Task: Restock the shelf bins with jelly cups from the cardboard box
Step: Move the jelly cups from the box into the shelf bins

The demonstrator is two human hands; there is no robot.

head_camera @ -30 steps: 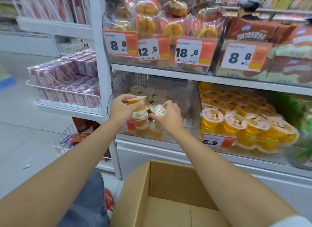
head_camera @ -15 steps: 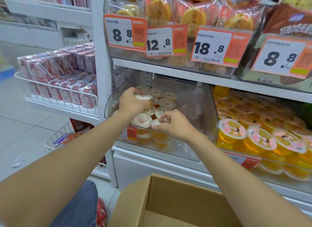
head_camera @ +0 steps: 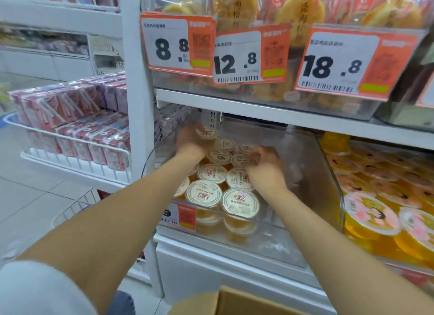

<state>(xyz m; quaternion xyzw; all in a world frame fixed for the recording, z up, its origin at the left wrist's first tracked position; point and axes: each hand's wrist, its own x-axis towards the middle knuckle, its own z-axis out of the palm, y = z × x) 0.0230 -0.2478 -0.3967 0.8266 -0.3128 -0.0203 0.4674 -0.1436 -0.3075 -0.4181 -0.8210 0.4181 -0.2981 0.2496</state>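
Observation:
A clear plastic shelf bin (head_camera: 312, 174) on the lower shelf holds several orange jelly cups (head_camera: 203, 194) with white lids, stacked at its left side. My left hand (head_camera: 190, 141) reaches deep into the bin and holds one jelly cup (head_camera: 207, 133) near the back. My right hand (head_camera: 265, 167) is inside the bin to the right of the stack, fingers curled round a jelly cup (head_camera: 245, 159) among the others. Only the rim of the cardboard box (head_camera: 234, 300) shows at the bottom edge.
A neighbouring bin (head_camera: 385, 211) on the right is full of larger yellow jelly cups. Price tags (head_camera: 249, 54) and bagged pastries (head_camera: 298, 7) hang close above the bin. A wire rack of pink cartons (head_camera: 70, 124) stands left of the white shelf post (head_camera: 138, 103).
Both hands have pushed further back into the bin, each with a cup. The view has moved closer to the shelf, so most of the box has dropped out of sight.

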